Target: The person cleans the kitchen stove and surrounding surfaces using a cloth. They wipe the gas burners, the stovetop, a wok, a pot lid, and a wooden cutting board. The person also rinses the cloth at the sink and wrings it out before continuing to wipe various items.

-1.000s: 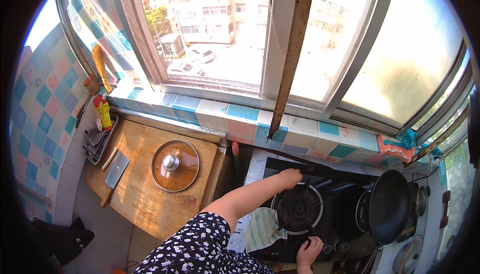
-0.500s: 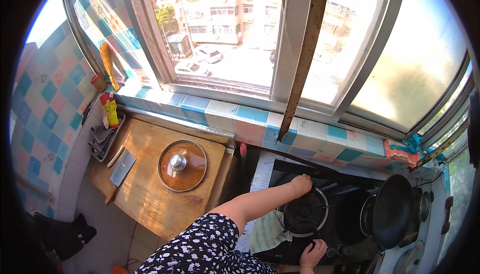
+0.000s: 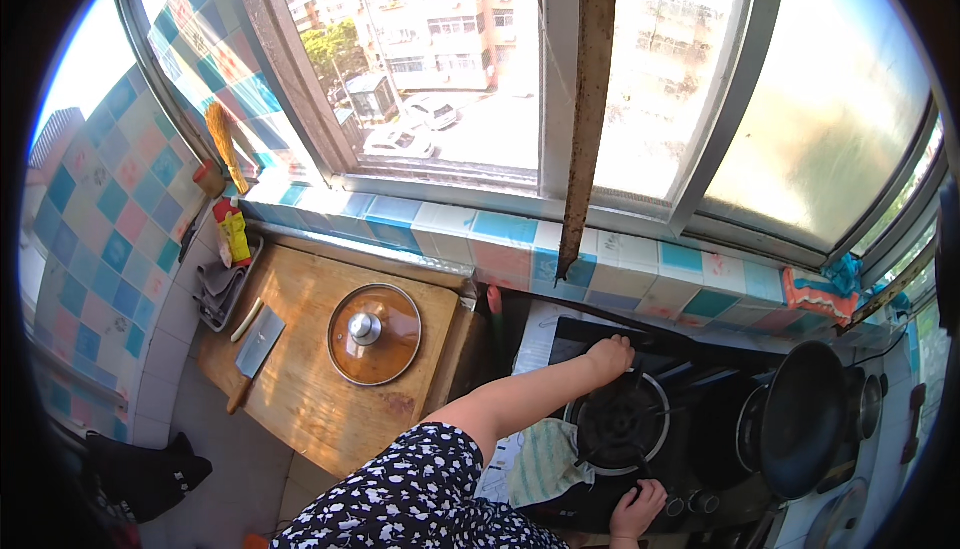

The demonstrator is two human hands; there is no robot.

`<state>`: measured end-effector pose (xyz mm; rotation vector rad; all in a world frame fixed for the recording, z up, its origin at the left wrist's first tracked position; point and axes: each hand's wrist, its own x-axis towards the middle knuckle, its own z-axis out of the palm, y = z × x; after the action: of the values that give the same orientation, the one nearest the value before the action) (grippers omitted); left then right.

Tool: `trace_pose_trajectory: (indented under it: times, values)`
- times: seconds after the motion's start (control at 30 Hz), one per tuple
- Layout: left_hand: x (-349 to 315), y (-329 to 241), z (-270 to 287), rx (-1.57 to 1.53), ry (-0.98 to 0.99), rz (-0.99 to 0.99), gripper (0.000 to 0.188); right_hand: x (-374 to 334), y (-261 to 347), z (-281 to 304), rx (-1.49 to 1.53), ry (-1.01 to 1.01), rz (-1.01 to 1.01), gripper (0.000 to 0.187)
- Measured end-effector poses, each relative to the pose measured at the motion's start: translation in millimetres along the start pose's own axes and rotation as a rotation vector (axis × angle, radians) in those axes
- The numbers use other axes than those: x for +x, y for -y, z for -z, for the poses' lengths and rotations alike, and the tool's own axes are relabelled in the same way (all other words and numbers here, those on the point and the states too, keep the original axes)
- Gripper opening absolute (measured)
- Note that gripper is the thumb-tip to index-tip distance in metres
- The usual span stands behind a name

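My left hand (image 3: 610, 357) reaches across the black gas stove (image 3: 700, 449) and rests with curled fingers on the far left rim of the left burner (image 3: 622, 424). Whether it grips anything is hidden. My right hand (image 3: 640, 507) is at the stove's front edge, its fingers closed on a stove knob. Two more knobs (image 3: 690, 502) sit just right of it. The burner is bare, with no pot on it. A green and white cloth (image 3: 545, 459) lies at the stove's left edge, under my left forearm.
A black wok (image 3: 800, 419) sits on the right burner. Left of the stove, a wooden board (image 3: 300, 389) carries a glass lid (image 3: 375, 334) and a cleaver (image 3: 255, 349). A rack with a grey cloth (image 3: 220, 289) and a yellow bottle (image 3: 235, 234) stand by the tiled wall.
The view has shifted slightly. My left hand stays at the burner's far rim and my right hand stays at the knob.
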<state>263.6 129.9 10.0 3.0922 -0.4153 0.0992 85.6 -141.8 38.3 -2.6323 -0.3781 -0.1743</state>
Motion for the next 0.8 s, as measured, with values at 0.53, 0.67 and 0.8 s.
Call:
trace_pose_trajectory:
  times: [0.53,0.67,0.8]
  values:
    - [10,6,4,-0.001,0.057,-0.125,0.018,3,-2,3,0.006,0.016,0.001,0.019]
    - [8,3,3,0.035,0.053,-0.118,0.017,2,-5,0,0.01,0.034,-0.013,0.019]
    - [11,3,9,0.123,0.036,-0.137,0.017,3,-14,-12,0.032,0.016,0.001,0.02]
